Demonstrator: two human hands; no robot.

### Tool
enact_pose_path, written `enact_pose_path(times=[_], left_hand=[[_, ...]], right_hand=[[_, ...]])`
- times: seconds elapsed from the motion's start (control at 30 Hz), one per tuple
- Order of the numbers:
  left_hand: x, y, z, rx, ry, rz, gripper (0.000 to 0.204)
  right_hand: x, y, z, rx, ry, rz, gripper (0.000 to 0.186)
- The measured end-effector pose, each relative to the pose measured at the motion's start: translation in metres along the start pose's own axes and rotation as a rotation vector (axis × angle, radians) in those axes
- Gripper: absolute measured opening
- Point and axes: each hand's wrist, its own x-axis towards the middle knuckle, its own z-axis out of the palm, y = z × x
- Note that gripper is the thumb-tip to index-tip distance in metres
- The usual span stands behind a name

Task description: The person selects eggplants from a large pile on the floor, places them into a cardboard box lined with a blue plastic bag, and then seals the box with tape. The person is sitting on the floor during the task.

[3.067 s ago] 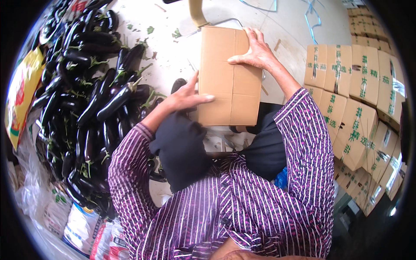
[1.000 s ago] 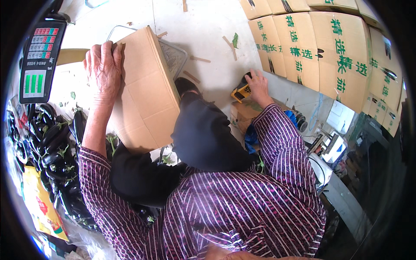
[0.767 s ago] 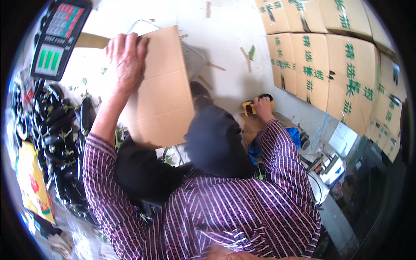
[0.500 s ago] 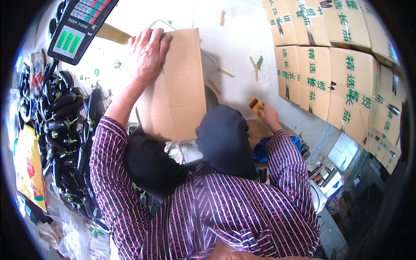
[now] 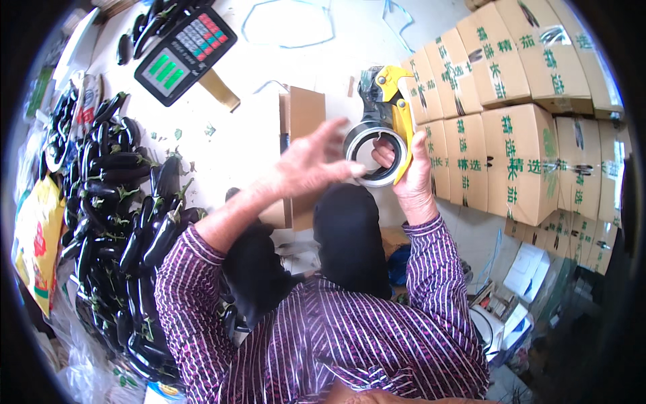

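Observation:
A yellow tape dispenser with a large roll of tape is held up in front of me. My right hand grips its yellow frame from the right, some fingers showing through the roll's core. Close by on the left, my left hand is open, its fingers spread and slightly blurred; whether they touch the roll I cannot tell. Behind and below that hand stands a brown cardboard box by my knees, partly hidden by my left hand and forearm.
Many dark eggplants are heaped on my left, beside a yellow bag. A digital scale display stands at the upper left. Stacked printed cartons line the right side. Papers and small items lie at the lower right.
My left hand has let go of the cardboard box and moved right, toward the tape. The right hand has raised the tape dispenser from beside my knee. The box now shows narrower.

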Motion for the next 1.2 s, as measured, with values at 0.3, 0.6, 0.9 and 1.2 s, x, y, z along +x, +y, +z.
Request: enact_pose_path(times=[0.3, 0.6, 0.9, 1.2], left_hand=[[-0.051, 0.014, -0.014, 0.135, 0.281, 0.277, 0.075], [-0.078, 0.054, -0.029, 0.037, 0.54, 0.097, 0.049], [-0.068, 0.006, -0.033, 0.021, 0.596, 0.145, 0.028], [-0.119, -0.076, -0.109, -0.378, 0.97, 0.01, 0.02]], right_hand=[[-0.007, -0.034, 0.067, -0.762, -0.206, -0.155, 0.078], [-0.009, -0.001, 0.075, -1.407, -0.172, -0.579, 0.071], [0.001, 0.01, 0.08, -1.468, -0.235, -0.634, 0.069], [0.019, 0.012, 0.105, -1.782, -0.44, -0.425, 0.068]])
